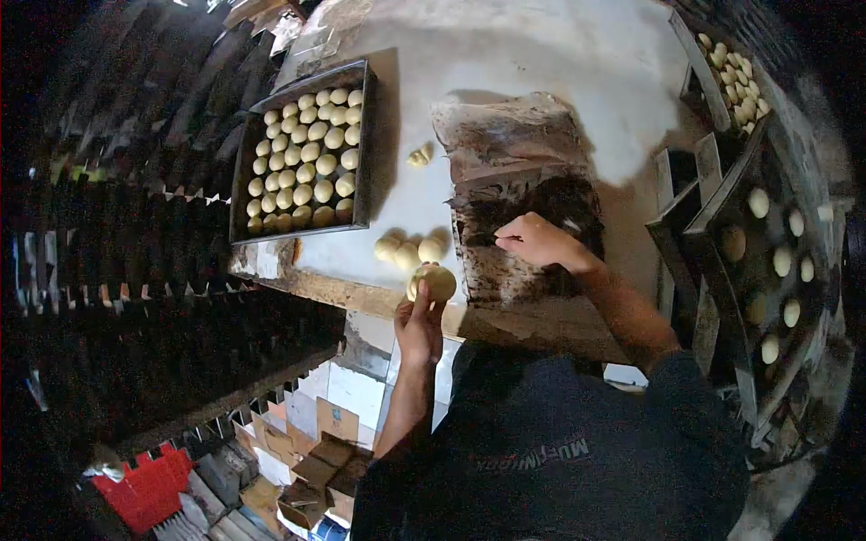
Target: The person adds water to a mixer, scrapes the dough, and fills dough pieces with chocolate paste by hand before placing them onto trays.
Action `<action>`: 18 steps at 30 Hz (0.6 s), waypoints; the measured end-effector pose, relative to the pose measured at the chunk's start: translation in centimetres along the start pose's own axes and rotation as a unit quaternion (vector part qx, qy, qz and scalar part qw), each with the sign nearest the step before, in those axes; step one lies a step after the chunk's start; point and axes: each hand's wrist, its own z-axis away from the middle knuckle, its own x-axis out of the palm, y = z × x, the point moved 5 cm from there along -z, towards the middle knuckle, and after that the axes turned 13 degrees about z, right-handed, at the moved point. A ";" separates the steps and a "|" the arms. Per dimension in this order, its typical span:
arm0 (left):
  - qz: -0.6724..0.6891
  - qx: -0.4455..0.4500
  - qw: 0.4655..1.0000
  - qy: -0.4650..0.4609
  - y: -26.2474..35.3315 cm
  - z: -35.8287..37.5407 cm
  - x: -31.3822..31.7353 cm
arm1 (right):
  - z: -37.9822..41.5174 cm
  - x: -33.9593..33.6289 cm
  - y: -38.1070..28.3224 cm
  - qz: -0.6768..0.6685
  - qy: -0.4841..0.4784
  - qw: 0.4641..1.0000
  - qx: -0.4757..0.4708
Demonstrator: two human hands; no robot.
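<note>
1. Dough ball point(435, 285), pale and rounded, sits in our left hand point(418, 332) at the near edge of the worktop point(622, 54); we grip it with the fingers and thumb wrapped around its lower side.
2. Our right hand point(541, 242) is over the dark brown paste slab point(494, 206), its fingers drawn together and pointing toward our left; we cannot tell whether anything is pinched between them.
3. We have the slab lying on the worktop in front of us, rough-surfaced, darker toward the middle and lighter brown at its far end.
4. Just beyond the held ball, a small cluster of loose dough balls point(431, 249) rests on the worktop, left of the slab.
5. Farther back, near the slab's left side, we see small dough scraps point(420, 156).
6. To our left stands a dark rectangular tray point(366, 153), filled with close rows of dough balls.
7. To our right, a dark metal pan point(760, 261) bears widely spaced dough pieces point(782, 261); a couple look browner than the others.
8. Below the worktop, at lower left, we see cardboard boxes point(336, 419) and a red crate point(149, 487).
</note>
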 end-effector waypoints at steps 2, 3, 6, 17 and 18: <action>0.027 -0.025 0.999 0.005 -1.5 -1.2 0.4 | 1.3 -0.5 -1.2 -0.096 0.084 0.991 -0.041; 0.028 -0.060 0.998 -0.005 -2.2 -1.5 0.8 | 2.2 -0.1 -1.8 -0.086 0.143 0.983 -0.077; 0.048 -0.158 0.985 -0.051 -4.1 -1.4 2.5 | 5.4 1.5 -3.3 -0.007 0.272 0.957 -0.104; 0.115 -0.110 0.978 -0.138 -1.2 1.9 2.8 | 12.9 3.3 -3.6 0.184 0.295 0.936 0.044; 0.111 -0.096 0.977 -0.156 -0.9 2.6 2.8 | 12.5 3.0 -5.5 0.140 0.339 0.930 0.015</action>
